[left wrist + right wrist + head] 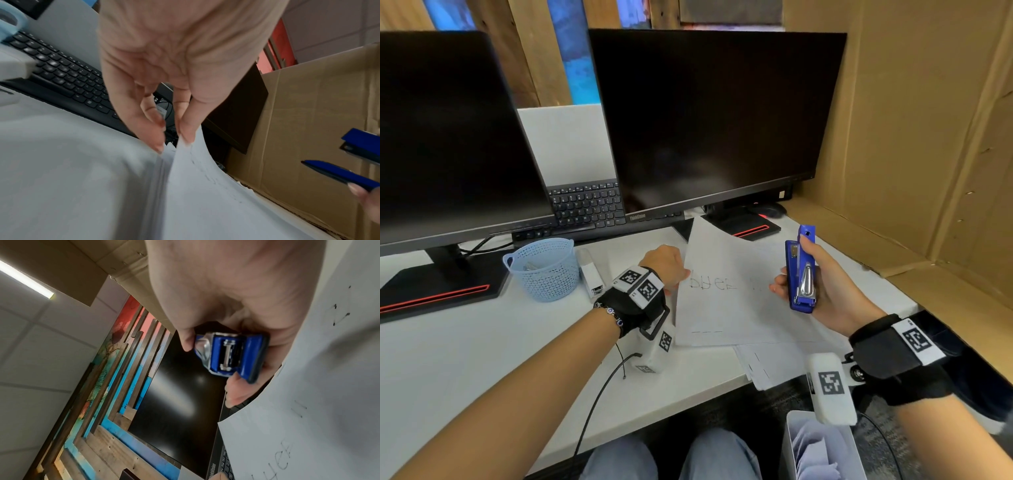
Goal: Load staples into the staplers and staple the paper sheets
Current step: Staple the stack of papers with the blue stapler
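Right hand (835, 291) wraps fingers and thumb around the blue stapler (802, 270), held upright off the desk at right, over the near-right part of the paper sheets (726, 301). Left hand (666, 265) pinches the sheets' left edge between thumb and fingertips (186, 129), lifting it so the stack curls up off the white desk (482, 342). Paper likely light, floppy, slides sheet on sheet; best pinched close to the corner to be stapled, edges squared first. Stapler looks rigid, plastic with metal parts, smooth but easy to grip around its middle; whether it's loaded can't be told. A white stapler (591, 274) lies far-left, just beside the light-blue basket (544, 270). More sheets lie underneath at the near desk edge.
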